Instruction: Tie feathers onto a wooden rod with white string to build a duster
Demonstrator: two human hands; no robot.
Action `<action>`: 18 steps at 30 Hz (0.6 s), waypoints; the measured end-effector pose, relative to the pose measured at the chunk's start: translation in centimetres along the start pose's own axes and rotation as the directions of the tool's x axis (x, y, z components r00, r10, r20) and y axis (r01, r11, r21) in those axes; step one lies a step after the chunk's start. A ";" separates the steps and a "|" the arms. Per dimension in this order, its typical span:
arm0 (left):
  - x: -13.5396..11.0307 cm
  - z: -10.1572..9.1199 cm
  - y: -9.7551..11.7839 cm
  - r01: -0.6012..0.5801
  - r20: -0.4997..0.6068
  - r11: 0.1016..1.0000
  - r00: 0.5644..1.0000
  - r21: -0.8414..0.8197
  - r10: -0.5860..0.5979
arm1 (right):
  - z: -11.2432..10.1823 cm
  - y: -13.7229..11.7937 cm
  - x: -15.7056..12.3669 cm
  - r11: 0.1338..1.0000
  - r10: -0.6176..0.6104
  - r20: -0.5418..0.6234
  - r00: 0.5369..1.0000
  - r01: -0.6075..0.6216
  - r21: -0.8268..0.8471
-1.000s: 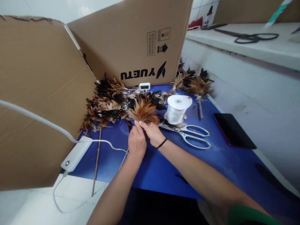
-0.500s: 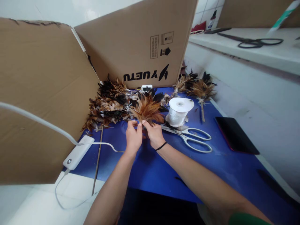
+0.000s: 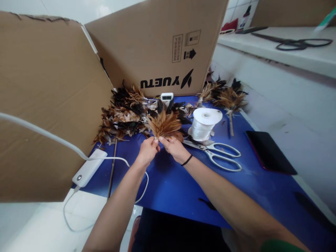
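A fanned bunch of brown feathers (image 3: pixel 166 124) with dark tips behind it stands over the blue table (image 3: pixel 173 189). Its base is pinched between my left hand (image 3: pixel 149 150) and my right hand (image 3: pixel 175 148), which meet thumb to thumb. Both hands are closed, and whatever binds the base is hidden by the fingers. Just right of my right hand lie silver-handled scissors (image 3: pixel 214 154), and behind them stands a white spool (image 3: pixel 203 126) of clear line or ribbon. More feather bundles (image 3: pixel 120 117) are heaped to the left, behind my left hand.
Cardboard panels (image 3: pixel 147 45) wall the back and left. A power bank (image 3: pixel 89 168) with a white cable lies at left beside a thin stick (image 3: pixel 112 171). At right is a phone (image 3: pixel 270 151). Black scissors (image 3: pixel 294 42) rest on the ledge. A small white device (image 3: pixel 167 97) stands at the back.
My left hand has turned and drawn slightly left, its fingers curled tighter at the feather base. The right hand stays on the bunch. The whole view has shifted a little.
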State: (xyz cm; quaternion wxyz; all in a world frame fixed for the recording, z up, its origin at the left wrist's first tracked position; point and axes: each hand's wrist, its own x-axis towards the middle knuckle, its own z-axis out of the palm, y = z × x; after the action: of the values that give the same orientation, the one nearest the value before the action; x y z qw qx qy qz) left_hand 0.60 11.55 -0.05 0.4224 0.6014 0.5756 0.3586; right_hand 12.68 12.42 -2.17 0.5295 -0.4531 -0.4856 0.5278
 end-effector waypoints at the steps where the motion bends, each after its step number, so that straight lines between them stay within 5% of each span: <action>1: 0.0 0.0 -0.2 -0.026 -0.033 0.997 0.999 0.074 0.029 | -0.1 0.0 0.0 1.000 -0.013 0.046 0.999 0.013 -0.010; 5: -0.3 0.1 -0.2 -0.052 -0.108 0.961 0.991 0.270 0.083 | -0.3 0.3 0.2 0.996 -0.062 0.110 0.992 0.069 -0.064; 12: -0.8 0.6 0.2 0.019 -0.165 0.850 0.983 0.526 0.080 | 0.0 1.4 0.5 0.995 0.011 -0.055 0.998 -0.017 -0.100; 18: -0.9 1.4 -0.2 0.050 -0.187 0.729 0.976 0.683 0.109 | 0.6 1.2 0.0 0.989 -0.062 -0.150 0.987 0.040 -0.144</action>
State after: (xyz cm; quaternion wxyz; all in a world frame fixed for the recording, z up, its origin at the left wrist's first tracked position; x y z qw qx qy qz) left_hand 1.72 10.50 -0.68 0.1010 0.6813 0.6993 0.1912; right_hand 11.91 12.43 -3.33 0.5457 -0.5161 -0.4907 0.4417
